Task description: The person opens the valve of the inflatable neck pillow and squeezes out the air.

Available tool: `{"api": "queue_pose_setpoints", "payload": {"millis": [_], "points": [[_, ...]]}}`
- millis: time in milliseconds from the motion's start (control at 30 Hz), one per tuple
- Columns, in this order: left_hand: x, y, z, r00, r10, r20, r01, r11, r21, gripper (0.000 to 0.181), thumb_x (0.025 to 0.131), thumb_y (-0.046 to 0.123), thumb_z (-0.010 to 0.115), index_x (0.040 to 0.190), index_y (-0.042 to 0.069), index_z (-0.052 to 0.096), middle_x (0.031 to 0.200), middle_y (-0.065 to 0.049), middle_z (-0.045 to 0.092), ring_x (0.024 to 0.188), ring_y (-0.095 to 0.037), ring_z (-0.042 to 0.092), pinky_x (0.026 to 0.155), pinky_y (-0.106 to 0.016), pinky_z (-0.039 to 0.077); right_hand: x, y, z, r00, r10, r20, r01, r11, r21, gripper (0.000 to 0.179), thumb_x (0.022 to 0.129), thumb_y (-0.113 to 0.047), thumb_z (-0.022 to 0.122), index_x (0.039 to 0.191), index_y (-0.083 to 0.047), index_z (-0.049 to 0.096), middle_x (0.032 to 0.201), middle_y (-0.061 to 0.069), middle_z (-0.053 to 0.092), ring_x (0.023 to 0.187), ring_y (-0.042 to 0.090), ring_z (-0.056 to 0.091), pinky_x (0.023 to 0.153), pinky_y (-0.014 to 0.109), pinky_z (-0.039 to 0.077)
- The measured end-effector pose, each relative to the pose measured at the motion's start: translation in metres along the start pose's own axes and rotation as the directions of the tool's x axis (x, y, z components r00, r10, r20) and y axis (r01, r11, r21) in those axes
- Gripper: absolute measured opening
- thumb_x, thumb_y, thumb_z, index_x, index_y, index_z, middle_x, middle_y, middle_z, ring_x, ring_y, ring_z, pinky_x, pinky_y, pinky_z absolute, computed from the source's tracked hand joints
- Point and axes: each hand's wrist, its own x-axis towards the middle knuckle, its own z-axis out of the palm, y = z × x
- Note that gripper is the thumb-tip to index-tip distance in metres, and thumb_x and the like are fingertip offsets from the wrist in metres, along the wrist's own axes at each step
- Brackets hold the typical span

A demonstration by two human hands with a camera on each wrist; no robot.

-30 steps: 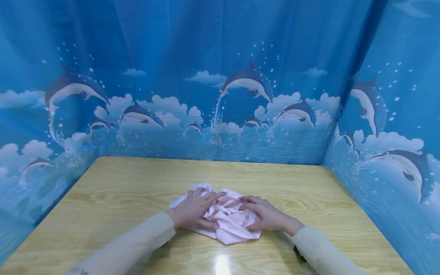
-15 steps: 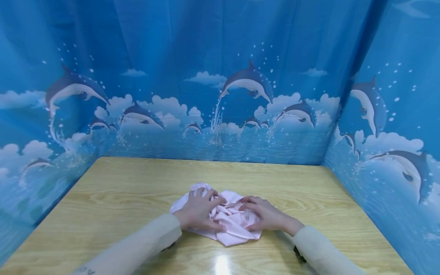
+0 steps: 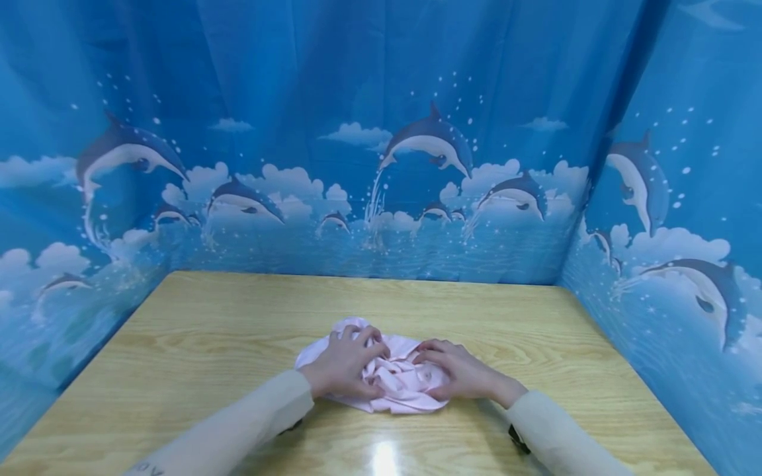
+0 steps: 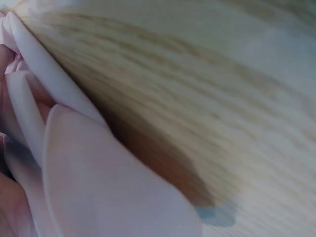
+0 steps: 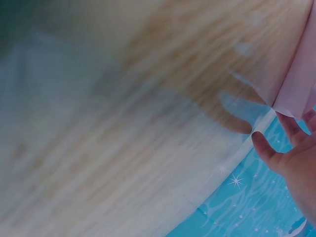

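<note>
A crumpled pink cloth [image 3: 401, 383] lies in a loose heap on the wooden table. My left hand [image 3: 345, 363] grips the heap from the left, its fingers bent into the folds and the thumb along the near side. At the opposite end, my right hand [image 3: 461, 370] holds the cloth's right edge between curved fingers and thumb. Smooth folds of the cloth [image 4: 118, 187] fill the lower left of the left wrist view, where little of the hand shows. In the right wrist view, the fingers of the right hand [image 5: 296, 168] meet the cloth [image 5: 298, 74].
The light wood-grain table [image 3: 208, 350] extends around the heap on all sides. A blue curtain [image 3: 333, 79] printed with dolphins and clouds closes off the back and both sides. Pale sleeves [image 3: 238, 416] cover both forearms.
My left hand has shifted slightly to the right, its fingers more bent. The cloth's near corner has drawn in, and the heap looks more bunched. My right hand stays almost still.
</note>
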Motion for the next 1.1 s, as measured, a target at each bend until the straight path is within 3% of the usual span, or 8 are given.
{"api": "queue_pose_setpoints", "payload": {"millis": [400, 600, 733, 833, 1100], "points": [[0.0016, -0.0031, 0.0006, 0.997, 0.056, -0.050, -0.059, 0.997, -0.045, 0.033, 0.073, 0.043, 0.067, 0.101, 0.033, 0.052, 0.126, 0.011, 0.047, 0.119, -0.029, 0.038, 0.094, -0.058, 0.032, 0.0012, -0.0026, -0.0034, 1.000, 0.003, 0.003, -0.003, 1.000, 0.005, 0.045, 0.075, -0.030, 0.071, 0.117, -0.021, 0.057, 0.132, 0.005, 0.048, 0.120, 0.026, 0.045, 0.097, 0.051, 0.035], [0.0000, -0.0043, -0.0014, 0.996, 0.082, -0.023, -0.082, 0.997, -0.013, 0.041, 0.078, 0.046, 0.062, 0.117, 0.037, 0.051, 0.128, 0.010, 0.048, 0.120, -0.029, 0.038, 0.094, -0.059, 0.032, 0.0011, -0.0008, -0.0034, 1.000, 0.007, 0.003, -0.008, 1.000, 0.029, 0.046, 0.075, -0.031, 0.071, 0.118, -0.022, 0.057, 0.132, 0.004, 0.048, 0.120, 0.027, 0.045, 0.097, 0.052, 0.034], [-0.0016, -0.0050, -0.0032, 0.992, 0.121, 0.021, -0.121, 0.993, 0.017, 0.054, 0.082, 0.051, 0.056, 0.132, 0.046, 0.038, 0.129, 0.007, 0.045, 0.118, -0.033, 0.038, 0.096, -0.062, 0.029, 0.0003, 0.0000, -0.0035, 1.000, 0.012, 0.014, -0.013, 0.999, 0.045, 0.046, 0.076, -0.033, 0.070, 0.118, -0.021, 0.057, 0.133, 0.005, 0.047, 0.119, 0.028, 0.045, 0.097, 0.053, 0.034], [-0.0026, -0.0052, -0.0041, 0.989, 0.144, 0.045, -0.146, 0.989, 0.029, 0.057, 0.082, 0.054, 0.053, 0.135, 0.051, 0.032, 0.129, 0.005, 0.044, 0.117, -0.034, 0.038, 0.098, -0.063, 0.027, -0.0002, 0.0001, -0.0044, 1.000, 0.016, 0.026, -0.018, 0.998, 0.068, 0.045, 0.077, -0.034, 0.069, 0.119, -0.020, 0.057, 0.133, 0.005, 0.047, 0.120, 0.028, 0.045, 0.097, 0.054, 0.033], [-0.0026, -0.0037, -0.0048, 0.986, 0.161, 0.052, -0.164, 0.986, 0.044, 0.062, 0.080, 0.054, 0.055, 0.136, 0.049, 0.029, 0.129, 0.003, 0.043, 0.116, -0.035, 0.039, 0.098, -0.062, 0.026, -0.0010, -0.0006, -0.0058, 1.000, 0.005, 0.023, -0.007, 0.997, 0.082, 0.042, 0.082, -0.036, 0.064, 0.119, -0.019, 0.057, 0.132, 0.006, 0.048, 0.119, 0.028, 0.045, 0.097, 0.055, 0.033]]}}
